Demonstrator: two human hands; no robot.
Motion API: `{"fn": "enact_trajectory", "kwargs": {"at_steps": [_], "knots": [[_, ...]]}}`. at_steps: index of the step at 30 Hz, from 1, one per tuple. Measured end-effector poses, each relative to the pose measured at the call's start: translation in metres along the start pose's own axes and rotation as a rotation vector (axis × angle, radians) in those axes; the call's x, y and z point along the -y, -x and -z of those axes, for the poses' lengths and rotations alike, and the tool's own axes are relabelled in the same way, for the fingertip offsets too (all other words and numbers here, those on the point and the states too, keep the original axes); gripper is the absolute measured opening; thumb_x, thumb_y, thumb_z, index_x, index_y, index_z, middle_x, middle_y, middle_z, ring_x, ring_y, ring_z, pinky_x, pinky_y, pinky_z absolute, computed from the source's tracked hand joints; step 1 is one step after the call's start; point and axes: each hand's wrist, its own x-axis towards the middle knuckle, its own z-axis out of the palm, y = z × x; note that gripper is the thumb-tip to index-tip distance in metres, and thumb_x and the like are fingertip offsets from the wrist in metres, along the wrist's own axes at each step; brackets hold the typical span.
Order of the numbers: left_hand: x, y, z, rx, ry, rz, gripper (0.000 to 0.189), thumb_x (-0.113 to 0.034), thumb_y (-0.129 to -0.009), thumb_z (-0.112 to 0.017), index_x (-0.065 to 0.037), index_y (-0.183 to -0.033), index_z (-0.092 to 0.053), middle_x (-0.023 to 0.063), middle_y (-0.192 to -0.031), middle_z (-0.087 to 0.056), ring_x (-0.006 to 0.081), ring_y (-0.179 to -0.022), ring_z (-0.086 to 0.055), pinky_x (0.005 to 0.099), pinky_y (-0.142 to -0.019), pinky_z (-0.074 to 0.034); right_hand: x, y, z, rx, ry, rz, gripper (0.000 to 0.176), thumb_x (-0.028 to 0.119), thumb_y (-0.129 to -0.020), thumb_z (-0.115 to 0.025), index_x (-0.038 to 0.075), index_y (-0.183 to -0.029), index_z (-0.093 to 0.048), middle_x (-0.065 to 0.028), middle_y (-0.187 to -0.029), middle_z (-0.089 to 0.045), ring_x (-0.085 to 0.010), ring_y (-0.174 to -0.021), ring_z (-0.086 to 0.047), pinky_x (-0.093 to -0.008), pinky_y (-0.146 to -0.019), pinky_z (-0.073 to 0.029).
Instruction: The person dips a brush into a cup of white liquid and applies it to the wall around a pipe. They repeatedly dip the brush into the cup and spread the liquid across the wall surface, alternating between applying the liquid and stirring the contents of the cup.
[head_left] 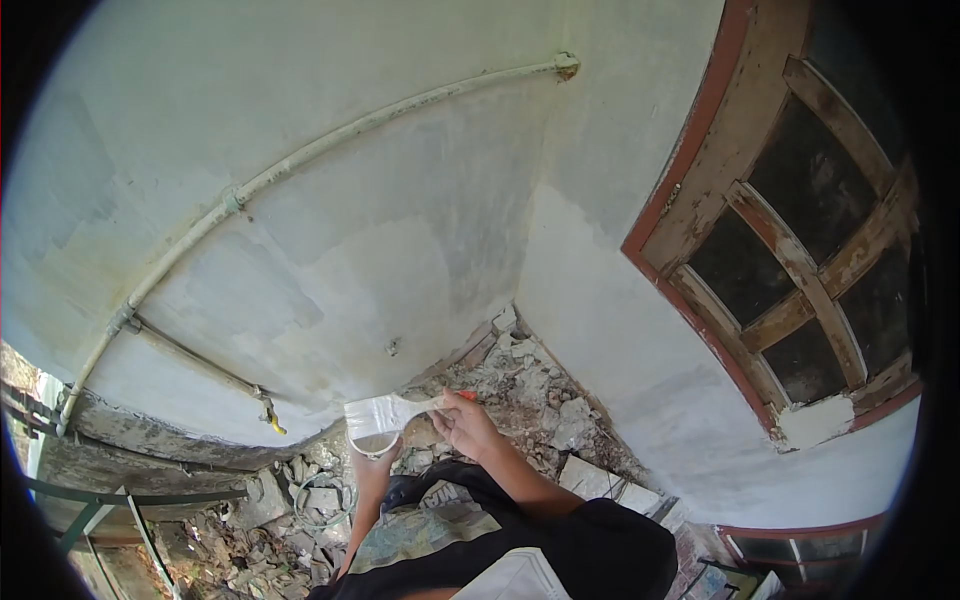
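Far left: we see a green metal frame (pixel 100 497) low at the edge of the view, with loose stones beneath it.
Wall: a pale, patchy plastered wall (pixel 350 230) fills the upper left and middle and meets a second wall in a corner near the centre.
Pipe: a thin pale pipe (pixel 240 193) crosses the wall in a long arc from lower left to upper right. A shorter branch below it ends in a small yellow fitting (pixel 272 420).
Left hand: our left hand (pixel 372 472) reaches up from the bottom of the view, its fingers closed around a small white pot from beneath.
Small white pot: the small white pot (pixel 375 445) sits low and centre, in front of the foot of the wall and directly under the brush head.
Brush: a wide flat brush (pixel 385 412), its bristles white, lies level over the pot's mouth and appears to touch its rim. The handle points right.
Right hand: our right hand (pixel 465 428) is closed on the brush handle, fingers curled around it. A bit of red shows just above the fingers.
Rubble: broken stone and plaster rubble (pixel 545 400) lies heaped in the corner, behind and below both hands.
Window: at the right is a worn wooden window (pixel 800 262) with a red-edged frame and dark panes.
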Motion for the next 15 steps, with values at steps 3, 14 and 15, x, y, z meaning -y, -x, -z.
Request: {"fn": "enact_trajectory", "kwargs": {"at_steps": [3,14,15], "knots": [[-0.002,0.0,-0.002,0.015,0.016,0.017,0.067,-0.013,-0.079,-0.087,0.001,-0.133,-0.049,0.0138,-0.123,-0.064,0.023,-0.112,-0.063,0.0358,-0.098,-0.05,0.0,0.0,0.003,0.005,0.0,0.016,0.028,0.029,-0.097,-0.074,0.009,-0.114,-0.062,-0.0084,-0.116,-0.062,-0.0227,-0.112,-0.061,-0.03,-0.095,-0.052],[-0.005,-0.009,-0.006,-0.001,-0.003,-0.076,0.07,-0.011,-0.076,-0.087,-0.001,-0.133,-0.048,0.0112,-0.123,-0.063,0.0211,-0.113,-0.062,0.0361,-0.1,-0.05,0.007,0.008,-0.004,0.001,0.037,0.019,0.025,0.028,-0.099,-0.072,0.01,-0.113,-0.062,-0.0088,-0.114,-0.065,-0.0219,-0.107,-0.063,-0.0294,-0.088,-0.054],[-0.007,-0.009,-0.004,0.028,0.022,-0.066,0.07,-0.011,-0.076,-0.087,-0.001,-0.133,-0.049,0.0111,-0.123,-0.063,0.0209,-0.113,-0.063,0.0363,-0.1,-0.05,0.009,0.011,-0.01,-0.041,0.038,0.019,0.025,0.028,-0.099,-0.072,0.01,-0.113,-0.062,-0.0089,-0.113,-0.065,-0.0224,-0.107,-0.063,-0.0298,-0.087,-0.055]]}}
